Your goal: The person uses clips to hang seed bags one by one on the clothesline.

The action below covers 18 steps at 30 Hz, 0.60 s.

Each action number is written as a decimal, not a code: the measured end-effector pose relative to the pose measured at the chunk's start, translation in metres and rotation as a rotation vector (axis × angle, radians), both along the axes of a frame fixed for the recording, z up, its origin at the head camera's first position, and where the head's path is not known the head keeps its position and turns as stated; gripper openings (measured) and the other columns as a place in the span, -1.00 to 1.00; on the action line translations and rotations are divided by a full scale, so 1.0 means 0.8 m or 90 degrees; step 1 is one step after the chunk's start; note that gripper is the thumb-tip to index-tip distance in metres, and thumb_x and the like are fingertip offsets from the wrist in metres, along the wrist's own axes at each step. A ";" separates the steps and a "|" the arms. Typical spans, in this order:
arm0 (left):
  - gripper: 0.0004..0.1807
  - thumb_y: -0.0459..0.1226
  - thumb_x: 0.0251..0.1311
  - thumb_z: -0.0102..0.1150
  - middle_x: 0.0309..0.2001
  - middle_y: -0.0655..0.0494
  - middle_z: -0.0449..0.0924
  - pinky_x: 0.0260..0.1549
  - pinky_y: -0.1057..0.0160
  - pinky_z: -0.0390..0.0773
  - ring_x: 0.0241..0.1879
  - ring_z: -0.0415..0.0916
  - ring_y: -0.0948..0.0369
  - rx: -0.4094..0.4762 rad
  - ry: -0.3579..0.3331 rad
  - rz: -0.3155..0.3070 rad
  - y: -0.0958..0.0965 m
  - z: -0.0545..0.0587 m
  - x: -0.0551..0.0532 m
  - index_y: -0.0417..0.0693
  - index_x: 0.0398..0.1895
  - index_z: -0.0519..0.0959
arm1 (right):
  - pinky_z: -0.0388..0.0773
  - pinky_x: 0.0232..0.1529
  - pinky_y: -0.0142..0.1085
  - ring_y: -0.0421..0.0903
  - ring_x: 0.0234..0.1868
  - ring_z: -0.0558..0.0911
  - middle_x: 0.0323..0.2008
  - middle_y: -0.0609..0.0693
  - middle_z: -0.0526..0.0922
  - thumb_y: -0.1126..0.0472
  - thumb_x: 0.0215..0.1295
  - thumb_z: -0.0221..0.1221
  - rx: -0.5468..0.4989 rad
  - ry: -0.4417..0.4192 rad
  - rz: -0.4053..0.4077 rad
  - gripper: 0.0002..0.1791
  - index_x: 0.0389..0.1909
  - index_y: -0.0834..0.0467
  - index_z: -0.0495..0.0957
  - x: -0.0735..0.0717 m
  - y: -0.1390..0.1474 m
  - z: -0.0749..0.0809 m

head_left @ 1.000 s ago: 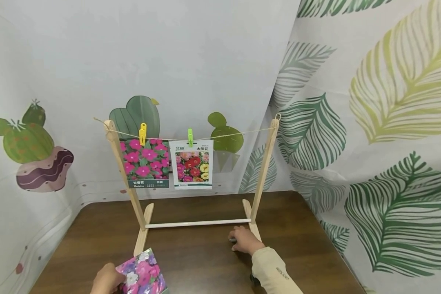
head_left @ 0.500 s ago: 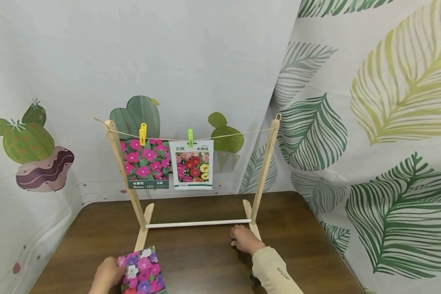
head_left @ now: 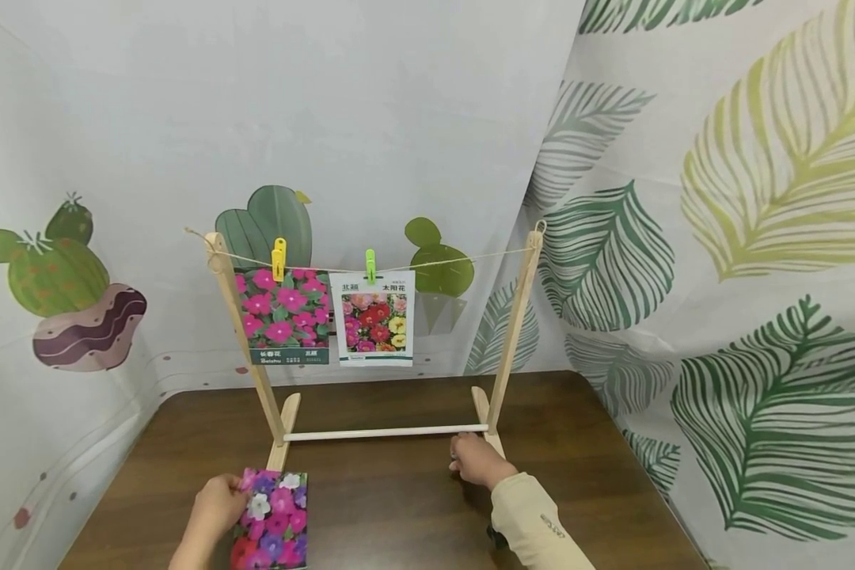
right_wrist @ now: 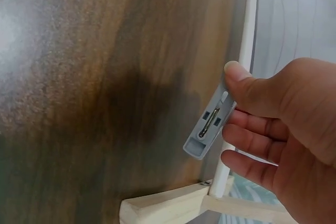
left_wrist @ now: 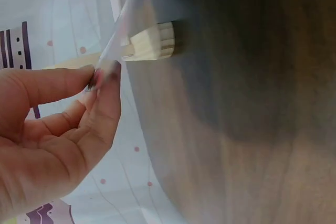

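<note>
My left hand pinches the edge of a flower seed packet printed with pink, purple and white blooms, held low over the brown table. In the left wrist view the thumb and forefinger squeeze the packet's thin edge. My right hand grips a grey clothespin by the right foot of the wooden rack. On the rack's string, a yellow peg holds a pink-flower packet and a green peg holds a mixed-flower packet.
The rack's crossbar and left foot stand between my hands and the back wall. Printed curtains close in the left, back and right sides. The string's right half carries nothing. A small dark object lies under my right sleeve.
The left hand has brought the seed packet up and forward toward the rack's left foot. The right hand has shifted slightly toward the rack's right foot.
</note>
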<state>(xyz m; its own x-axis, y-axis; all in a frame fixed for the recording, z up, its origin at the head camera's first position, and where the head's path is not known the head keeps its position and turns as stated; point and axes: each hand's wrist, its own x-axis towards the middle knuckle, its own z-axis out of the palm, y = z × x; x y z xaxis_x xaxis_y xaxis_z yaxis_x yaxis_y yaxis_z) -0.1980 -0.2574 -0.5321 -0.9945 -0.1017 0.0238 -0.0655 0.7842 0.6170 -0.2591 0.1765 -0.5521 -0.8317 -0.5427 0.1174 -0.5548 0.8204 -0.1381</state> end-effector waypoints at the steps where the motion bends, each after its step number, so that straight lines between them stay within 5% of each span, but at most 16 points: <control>1: -0.78 -0.45 -0.09 0.09 -0.46 -0.26 0.55 -0.37 -0.09 0.50 -0.42 0.51 -0.08 0.004 0.000 -0.002 0.001 0.002 -0.002 -0.51 -0.38 0.52 | 0.50 -0.36 -0.30 -0.08 -0.40 0.50 -0.49 -0.05 0.46 0.28 0.12 0.34 -0.003 0.000 0.002 -0.84 -0.45 0.19 0.52 -0.001 0.000 0.000; 9: -0.84 -0.43 -0.01 0.15 -0.56 0.09 0.48 -0.50 0.20 0.38 -0.53 0.36 0.18 0.035 0.021 -0.009 0.018 0.022 -0.010 -0.42 -0.37 0.56 | 0.48 -0.39 -0.32 -0.13 -0.45 0.48 -0.55 -0.11 0.43 0.29 0.09 0.35 -0.005 -0.005 0.005 -0.81 -0.52 0.15 0.49 -0.004 0.004 0.010; 18: -0.90 -0.45 0.07 0.20 -0.56 0.10 0.54 -0.52 0.24 0.41 -0.53 0.41 0.23 0.055 0.056 -0.036 0.036 0.051 -0.018 -0.38 -0.37 0.56 | 0.53 -0.30 -0.24 -0.04 -0.38 0.53 -0.46 -0.05 0.48 0.27 0.09 0.35 0.007 0.000 -0.011 -0.84 -0.44 0.19 0.54 -0.002 0.007 0.028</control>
<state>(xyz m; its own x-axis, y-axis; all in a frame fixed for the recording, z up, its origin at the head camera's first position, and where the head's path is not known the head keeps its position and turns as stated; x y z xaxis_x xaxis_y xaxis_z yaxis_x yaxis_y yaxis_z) -0.2120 -0.2287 -0.4915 -0.9932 -0.0505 0.1050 0.0353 0.7286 0.6841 -0.2609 0.1825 -0.5296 -0.8407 -0.5298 0.1118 -0.5409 0.8311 -0.1293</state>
